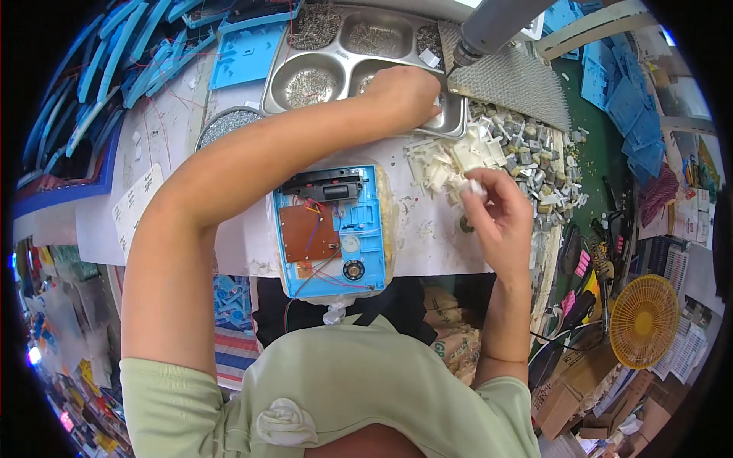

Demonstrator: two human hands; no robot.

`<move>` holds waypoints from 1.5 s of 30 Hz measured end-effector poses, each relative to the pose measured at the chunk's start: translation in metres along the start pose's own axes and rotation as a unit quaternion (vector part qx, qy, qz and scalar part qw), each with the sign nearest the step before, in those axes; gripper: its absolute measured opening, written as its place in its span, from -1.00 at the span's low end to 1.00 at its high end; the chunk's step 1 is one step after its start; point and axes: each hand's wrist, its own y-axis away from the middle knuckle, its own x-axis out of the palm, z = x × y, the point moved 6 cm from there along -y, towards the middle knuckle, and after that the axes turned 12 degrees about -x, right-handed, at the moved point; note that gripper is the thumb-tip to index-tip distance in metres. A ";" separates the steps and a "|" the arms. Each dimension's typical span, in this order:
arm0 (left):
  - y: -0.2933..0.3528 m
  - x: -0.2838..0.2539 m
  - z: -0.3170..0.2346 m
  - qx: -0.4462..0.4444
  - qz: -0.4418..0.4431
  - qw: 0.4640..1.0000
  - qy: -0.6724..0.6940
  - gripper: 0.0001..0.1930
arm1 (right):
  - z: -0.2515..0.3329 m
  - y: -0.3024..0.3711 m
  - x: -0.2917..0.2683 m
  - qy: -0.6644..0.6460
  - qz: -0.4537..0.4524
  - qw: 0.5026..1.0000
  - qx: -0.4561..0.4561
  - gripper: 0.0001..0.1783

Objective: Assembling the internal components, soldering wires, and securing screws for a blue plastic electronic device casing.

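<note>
My left hand (403, 98) reaches across to the steel compartment tray (267, 95), its fingers curled down into the near right compartment. What those fingers hold, if anything, is hidden. Beside the pile of cream-white plastic pieces (481, 149), my right hand (504, 217) pinches a small white plastic part (470, 187) between thumb and fingers. In front of my body lies a blue plastic housing (370, 256), open side up. It carries a brown circuit board (305, 233), a black mechanism (328, 189), a round black part (353, 269) and thin wires.
Small metal-and-white components (546, 164) lie heaped at the right, below a textured mat (519, 84). A grey powered driver (489, 34) hangs above. A round dish of screws (229, 126) sits under my left forearm. Blue housings (114, 46) are stacked far left; a yellow fan (644, 320) stands right.
</note>
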 end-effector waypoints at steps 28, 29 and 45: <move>0.280 -0.008 0.019 -0.204 0.250 0.694 0.643 -0.76 | 0.080 0.054 0.050 -0.028 0.164 0.949 -0.269 -0.63; 0.279 -0.009 0.017 -0.207 0.249 0.700 0.636 -0.76 | 0.081 0.057 0.051 0.000 0.168 0.941 -0.295 -0.63; 0.217 -0.025 0.006 0.012 -0.013 0.995 0.097 -0.90 | 0.023 0.062 0.031 -0.088 0.124 0.978 -0.145 -0.67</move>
